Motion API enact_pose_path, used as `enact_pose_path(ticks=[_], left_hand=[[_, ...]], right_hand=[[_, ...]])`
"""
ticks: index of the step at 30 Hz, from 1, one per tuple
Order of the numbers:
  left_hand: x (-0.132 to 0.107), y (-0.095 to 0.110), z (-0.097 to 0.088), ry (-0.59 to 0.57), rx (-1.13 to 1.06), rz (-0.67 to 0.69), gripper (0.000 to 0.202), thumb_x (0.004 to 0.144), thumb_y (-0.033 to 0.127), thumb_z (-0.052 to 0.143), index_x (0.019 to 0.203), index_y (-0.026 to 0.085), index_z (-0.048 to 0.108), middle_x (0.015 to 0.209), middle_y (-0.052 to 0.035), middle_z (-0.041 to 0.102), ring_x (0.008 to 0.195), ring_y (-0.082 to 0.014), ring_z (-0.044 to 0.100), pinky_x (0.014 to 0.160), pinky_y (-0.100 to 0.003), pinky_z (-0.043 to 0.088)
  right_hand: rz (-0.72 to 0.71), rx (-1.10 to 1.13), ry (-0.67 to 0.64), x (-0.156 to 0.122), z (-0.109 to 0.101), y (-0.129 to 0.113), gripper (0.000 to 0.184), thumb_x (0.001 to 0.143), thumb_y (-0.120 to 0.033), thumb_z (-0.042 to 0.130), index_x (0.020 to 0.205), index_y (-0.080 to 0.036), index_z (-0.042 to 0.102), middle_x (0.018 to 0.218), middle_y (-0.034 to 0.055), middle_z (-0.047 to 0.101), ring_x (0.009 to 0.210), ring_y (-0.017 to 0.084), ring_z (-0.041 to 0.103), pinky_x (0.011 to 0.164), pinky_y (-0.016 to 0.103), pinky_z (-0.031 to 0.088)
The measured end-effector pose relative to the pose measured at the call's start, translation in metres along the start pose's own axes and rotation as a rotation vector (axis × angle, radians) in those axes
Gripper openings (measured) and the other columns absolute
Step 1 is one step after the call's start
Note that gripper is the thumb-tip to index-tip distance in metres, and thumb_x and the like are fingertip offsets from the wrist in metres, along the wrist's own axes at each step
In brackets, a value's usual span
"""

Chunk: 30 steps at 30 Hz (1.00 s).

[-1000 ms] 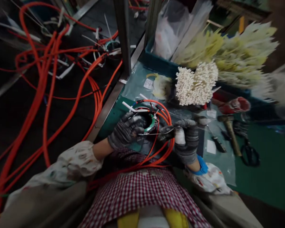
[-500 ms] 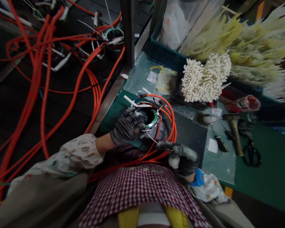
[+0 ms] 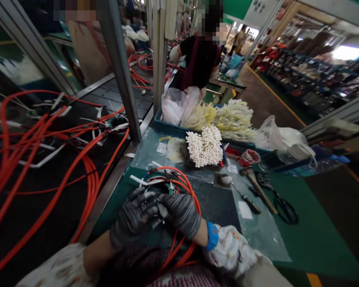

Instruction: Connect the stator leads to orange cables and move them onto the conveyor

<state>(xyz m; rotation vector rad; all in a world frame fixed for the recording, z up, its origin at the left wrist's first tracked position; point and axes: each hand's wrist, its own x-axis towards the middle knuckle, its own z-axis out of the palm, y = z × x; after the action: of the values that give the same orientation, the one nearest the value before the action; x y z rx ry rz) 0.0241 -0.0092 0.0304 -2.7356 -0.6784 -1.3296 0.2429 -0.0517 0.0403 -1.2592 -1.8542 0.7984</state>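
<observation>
Both my hands wear dark grey gloves and meet at the near edge of the green bench. My left hand (image 3: 131,221) is curled round a round coil part (image 3: 161,187) with white sleeved leads, which it mostly hides. My right hand (image 3: 181,213) is closed on top of the same part, fingers pressed against the left hand's. Orange cables (image 3: 191,195) loop round the part and run under my right wrist toward my lap.
A bundle of white sticks (image 3: 205,147) and a blue tray (image 3: 167,128) of yellowish ties stand behind. A hammer (image 3: 254,181), scissors (image 3: 283,207) and a small tool (image 3: 247,201) lie to the right. Orange cables (image 3: 48,159) cover the dark conveyor left. A person (image 3: 199,59) works beyond.
The camera has tilted up, bringing the aisle and another person into view. My right hand moved from below the coil part onto it, beside my left hand.
</observation>
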Motion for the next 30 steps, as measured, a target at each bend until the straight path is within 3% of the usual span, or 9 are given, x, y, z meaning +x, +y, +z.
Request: enact_pose_path(ticks=[4,7,11,18,23,26,30], left_hand=[[-0.004,-0.003,0.002,-0.027,0.042,-0.01,0.019,0.094,0.026,0.086,0.11,0.033,0.08,0.108,0.0014,0.09,0.108,-0.0227,0.08,0.119,-0.044,0.06],[-0.002,-0.004,-0.001,-0.047,0.063,0.043,0.014,0.097,0.03,0.082,0.112,0.031,0.081,0.109,-0.0019,0.088,0.109,-0.0236,0.079,0.119,-0.046,0.06],[0.004,-0.003,-0.003,-0.048,0.063,0.046,0.013,0.108,0.04,0.075,0.105,0.028,0.078,0.11,-0.0024,0.086,0.113,-0.0226,0.078,0.121,-0.044,0.059],[-0.001,-0.004,-0.002,-0.095,-0.003,0.001,0.013,0.109,0.045,0.075,0.11,0.032,0.08,0.118,0.0021,0.085,0.121,-0.0214,0.075,0.131,-0.044,0.05],[-0.013,-0.007,0.002,-0.213,-0.042,-0.036,0.017,0.107,0.048,0.077,0.119,0.036,0.082,0.119,0.0029,0.085,0.126,-0.0207,0.075,0.136,-0.046,0.046],[-0.016,-0.008,0.006,-0.197,-0.078,-0.012,0.018,0.105,0.044,0.079,0.12,0.035,0.08,0.118,0.0027,0.087,0.126,-0.0217,0.075,0.137,-0.048,0.044],[-0.013,-0.005,0.009,-0.194,-0.06,0.011,0.017,0.105,0.044,0.079,0.118,0.033,0.08,0.122,0.0027,0.088,0.124,-0.0227,0.076,0.137,-0.05,0.043]], right_hand=[[0.02,0.359,-0.005,0.009,-0.014,-0.012,0.034,0.116,-0.05,0.064,0.113,-0.023,0.084,0.103,0.0082,0.089,0.09,0.023,0.083,0.085,0.038,0.071],[0.063,0.46,-0.113,0.01,-0.029,-0.014,0.027,0.111,-0.048,0.074,0.114,-0.024,0.086,0.103,0.0063,0.089,0.089,0.022,0.083,0.084,0.037,0.072],[0.125,0.45,-0.077,0.008,-0.039,-0.01,0.017,0.101,-0.039,0.083,0.105,-0.023,0.085,0.098,0.0036,0.086,0.086,0.02,0.08,0.083,0.035,0.071],[0.14,0.41,-0.072,0.012,-0.042,-0.016,0.01,0.097,-0.031,0.081,0.102,-0.024,0.086,0.099,0.0021,0.089,0.088,0.02,0.083,0.083,0.037,0.073],[0.031,0.359,-0.068,0.008,-0.038,-0.012,0.007,0.101,-0.027,0.079,0.103,-0.025,0.086,0.098,0.002,0.089,0.083,0.019,0.082,0.079,0.035,0.072],[-0.107,0.292,-0.114,-0.008,-0.03,0.002,0.006,0.103,-0.029,0.081,0.104,-0.027,0.086,0.096,0.0025,0.087,0.079,0.019,0.08,0.076,0.035,0.072],[-0.017,0.241,0.041,-0.031,-0.021,0.016,0.017,0.099,-0.04,0.091,0.114,-0.033,0.084,0.095,0.0002,0.084,0.079,0.023,0.08,0.074,0.042,0.074]])
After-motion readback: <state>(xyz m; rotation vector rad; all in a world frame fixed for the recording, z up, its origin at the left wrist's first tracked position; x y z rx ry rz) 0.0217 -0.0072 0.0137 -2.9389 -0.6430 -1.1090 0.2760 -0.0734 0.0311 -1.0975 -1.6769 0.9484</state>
